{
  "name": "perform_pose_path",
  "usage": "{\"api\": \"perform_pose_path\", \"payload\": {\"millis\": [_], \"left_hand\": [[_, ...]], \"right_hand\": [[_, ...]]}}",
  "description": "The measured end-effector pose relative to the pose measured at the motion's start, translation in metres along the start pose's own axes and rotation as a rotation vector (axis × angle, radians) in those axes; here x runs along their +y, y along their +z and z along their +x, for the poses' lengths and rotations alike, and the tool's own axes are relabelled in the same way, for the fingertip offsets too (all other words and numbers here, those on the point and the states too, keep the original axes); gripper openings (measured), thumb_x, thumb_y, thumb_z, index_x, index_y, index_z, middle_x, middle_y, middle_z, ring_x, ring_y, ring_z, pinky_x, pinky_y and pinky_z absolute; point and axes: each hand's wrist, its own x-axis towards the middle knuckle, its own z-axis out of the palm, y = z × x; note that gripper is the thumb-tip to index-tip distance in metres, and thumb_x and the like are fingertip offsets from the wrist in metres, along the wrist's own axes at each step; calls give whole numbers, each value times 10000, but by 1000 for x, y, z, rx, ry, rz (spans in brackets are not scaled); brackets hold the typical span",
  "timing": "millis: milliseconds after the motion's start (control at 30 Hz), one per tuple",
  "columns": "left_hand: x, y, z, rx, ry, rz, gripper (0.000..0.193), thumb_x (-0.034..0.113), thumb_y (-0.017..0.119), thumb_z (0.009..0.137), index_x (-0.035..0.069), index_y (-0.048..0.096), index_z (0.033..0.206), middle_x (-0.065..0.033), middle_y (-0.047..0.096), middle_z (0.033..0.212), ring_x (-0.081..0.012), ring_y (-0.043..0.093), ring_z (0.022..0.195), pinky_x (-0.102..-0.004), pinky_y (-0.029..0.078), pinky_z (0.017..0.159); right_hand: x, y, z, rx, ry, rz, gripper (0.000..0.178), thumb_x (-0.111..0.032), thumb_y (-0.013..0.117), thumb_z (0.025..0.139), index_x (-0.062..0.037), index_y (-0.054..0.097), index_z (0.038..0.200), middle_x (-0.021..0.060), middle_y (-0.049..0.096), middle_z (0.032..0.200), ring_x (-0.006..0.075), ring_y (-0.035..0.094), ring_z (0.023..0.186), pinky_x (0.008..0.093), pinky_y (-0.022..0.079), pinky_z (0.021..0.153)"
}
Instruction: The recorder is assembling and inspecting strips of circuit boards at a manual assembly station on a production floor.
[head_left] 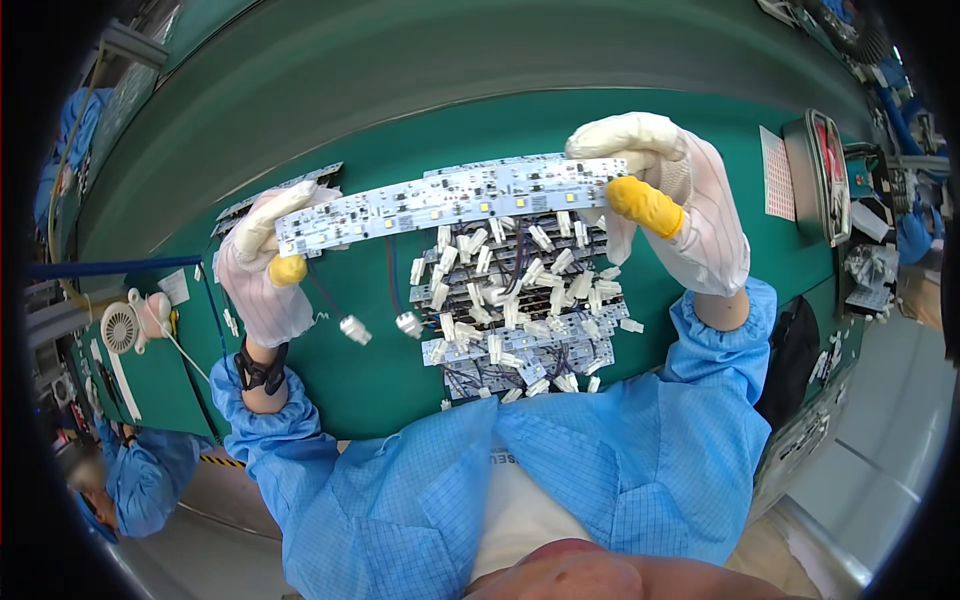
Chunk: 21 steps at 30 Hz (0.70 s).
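Between my two gloved hands stretches a long white LED circuit board [450, 205], dotted with small chips and yellowish LEDs. My left hand [268, 262] pinches its left end, a yellow cot on the thumb. At the other end my right hand [655, 185] grips the board, its yellow-covered thumb on the face. Wires hang below the board, ending in white connectors [354, 330]. Under and nearer to me lies a stack of similar boards [570, 350], covered with many white plugs and dark wires. More boards [325, 180] lie behind my left hand.
The green mat [360, 375] covers the bench. A small pink-and-white fan [125, 328] stands at the left. At the right are a metal tin [815, 180], a printed sheet [776, 172] and a black bag [792, 360]. Another person in blue [150, 480] sits at lower left.
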Motion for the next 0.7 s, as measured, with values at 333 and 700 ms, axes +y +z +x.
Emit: {"api": "perform_pose_path", "payload": {"millis": [333,700], "left_hand": [[-8,7,-9,23,-225,-170,575,538,486,923,11,665,1069,-62,682,973,-105,587,825,-219,430,709],[1,5,-2,-39,-112,175,389,394,498,945,69,691,1038,-56,684,876,-113,545,641,-231,415,583]], "right_hand": [[30,-39,-9,-35,14,-475,740,-470,705,782,-4,455,1300,129,576,1157,221,585,1036,342,480,875],[104,-99,-47,414,171,-1367,421,-125,605,869,-161,528,1280,103,547,1183,225,566,947,319,472,744]]}}
